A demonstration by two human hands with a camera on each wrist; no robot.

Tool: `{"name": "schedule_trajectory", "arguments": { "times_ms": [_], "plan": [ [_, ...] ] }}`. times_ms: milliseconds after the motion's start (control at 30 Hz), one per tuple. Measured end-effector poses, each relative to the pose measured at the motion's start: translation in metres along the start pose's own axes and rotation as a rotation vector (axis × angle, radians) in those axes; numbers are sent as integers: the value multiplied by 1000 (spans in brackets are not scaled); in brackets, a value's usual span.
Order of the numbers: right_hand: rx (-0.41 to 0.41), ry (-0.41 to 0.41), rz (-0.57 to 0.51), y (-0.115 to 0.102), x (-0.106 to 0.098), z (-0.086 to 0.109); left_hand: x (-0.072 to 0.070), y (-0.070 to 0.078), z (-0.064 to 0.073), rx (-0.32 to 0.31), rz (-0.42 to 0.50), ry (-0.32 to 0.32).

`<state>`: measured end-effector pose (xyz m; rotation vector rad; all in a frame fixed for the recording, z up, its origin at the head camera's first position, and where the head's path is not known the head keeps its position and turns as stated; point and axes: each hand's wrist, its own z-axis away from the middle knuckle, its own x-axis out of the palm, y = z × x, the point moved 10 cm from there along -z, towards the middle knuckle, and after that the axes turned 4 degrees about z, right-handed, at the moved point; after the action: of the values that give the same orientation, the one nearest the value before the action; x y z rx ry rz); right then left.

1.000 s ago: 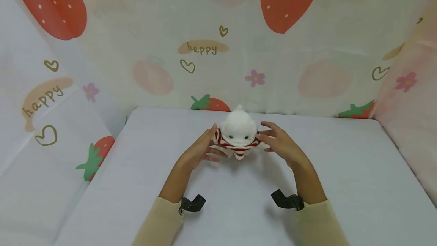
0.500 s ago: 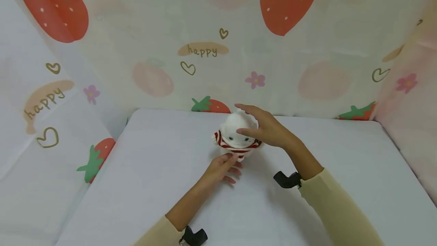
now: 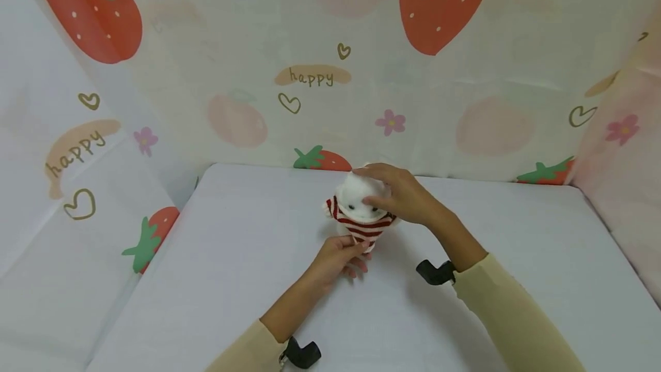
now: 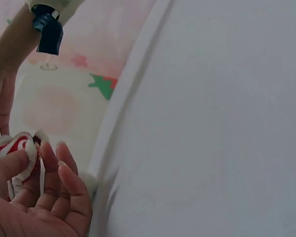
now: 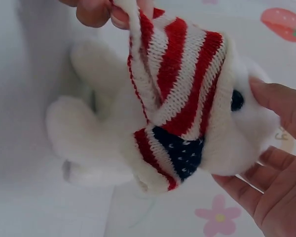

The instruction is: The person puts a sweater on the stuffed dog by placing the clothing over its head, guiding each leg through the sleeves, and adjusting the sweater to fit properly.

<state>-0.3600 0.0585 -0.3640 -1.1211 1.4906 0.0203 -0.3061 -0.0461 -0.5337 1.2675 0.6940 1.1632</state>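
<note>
A white plush toy [image 3: 355,192] with dark eyes sits upright at the table's back middle, facing me. It wears a knitted sweater [image 5: 180,79] with red and white stripes and a dark blue, white-flecked patch on one sleeve. My right hand [image 3: 408,194] grips the toy's head from the right, thumb across the face by one eye and fingers over the top and back. Below, my left hand [image 3: 335,260] pinches the sweater's front hem between thumb and fingers and draws it away from the belly. White legs [image 5: 84,118] show beneath the garment in the right wrist view.
The white table [image 3: 248,217] spreads around the toy. Behind it rises a backdrop [image 3: 248,33] printed with strawberries, hearts and flowers, with similar panels at both sides. A black wrist mount [image 3: 304,353] sits on my left wrist, another [image 3: 435,272] on my right.
My hands flanked the toy a second ago. The right moved up onto its head; the left dropped to its front and took the sweater's hem, which now stretches lower toward me.
</note>
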Motion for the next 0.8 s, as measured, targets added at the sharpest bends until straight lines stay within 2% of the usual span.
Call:
{"name": "schedule_trajectory", "arguments": {
  "times_ms": [133,300,600,800],
  "plan": [
    [11,7,10,3,-1,1,2,1,-2,13,-104,-61],
    [11,21,2,3,-1,3,1,4,-3,7,-206,-92],
    [26,43,5,3,0,4,4,6,-2,4,-326,-154],
    [30,76,21,5,2,3,10,9,2,29,-393,-207]
  ]
}}
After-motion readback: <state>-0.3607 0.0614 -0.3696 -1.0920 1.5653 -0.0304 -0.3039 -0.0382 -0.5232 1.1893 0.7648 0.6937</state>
